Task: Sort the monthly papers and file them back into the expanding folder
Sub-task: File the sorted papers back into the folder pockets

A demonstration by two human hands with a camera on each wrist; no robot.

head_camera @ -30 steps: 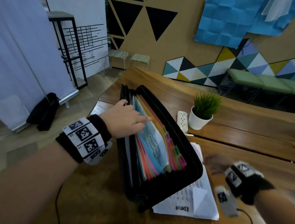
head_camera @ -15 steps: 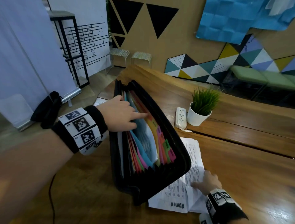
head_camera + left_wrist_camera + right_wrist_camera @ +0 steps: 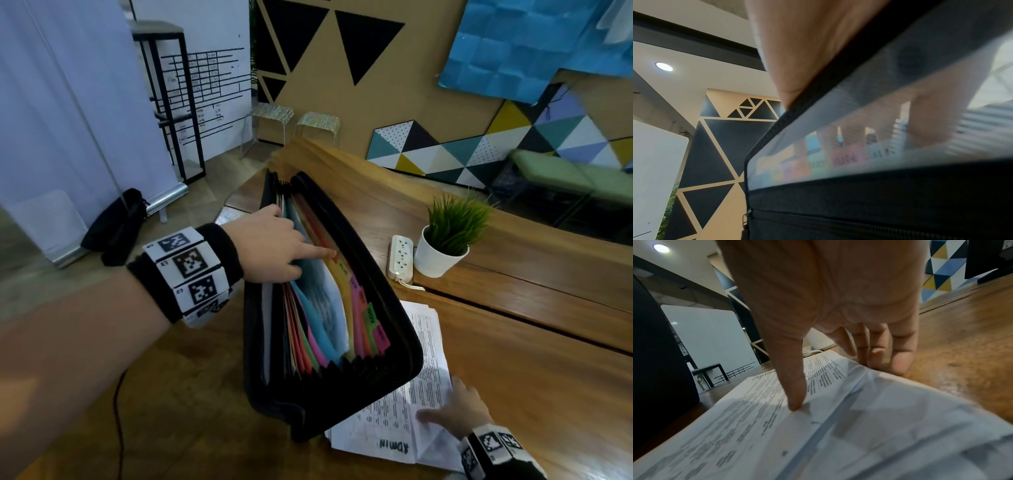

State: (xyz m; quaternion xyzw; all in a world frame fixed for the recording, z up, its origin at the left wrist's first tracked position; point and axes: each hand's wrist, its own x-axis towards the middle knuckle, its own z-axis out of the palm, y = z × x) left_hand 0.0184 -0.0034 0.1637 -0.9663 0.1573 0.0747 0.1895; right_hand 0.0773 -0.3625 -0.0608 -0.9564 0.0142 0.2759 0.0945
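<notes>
**Hands at work over an open expanding folder**

A black expanding folder [image 3: 329, 387] stands open on a wooden table [image 3: 513, 370], coloured month tabs [image 3: 368, 310] showing. The left hand [image 3: 270, 245] reaches into it, index finger extended against a divider, gripping nothing. The right hand [image 3: 455, 409] rests on the stack of printed papers [image 3: 424, 346] beside the folder, fingers straight, thumb pressing the top sheet.

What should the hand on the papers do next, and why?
Probably lift the top sheet of the papers. The right hand lies open on them, thumb down, gripping nothing. The left hand holds the folder dividers apart, so a slot looks ready.
</notes>
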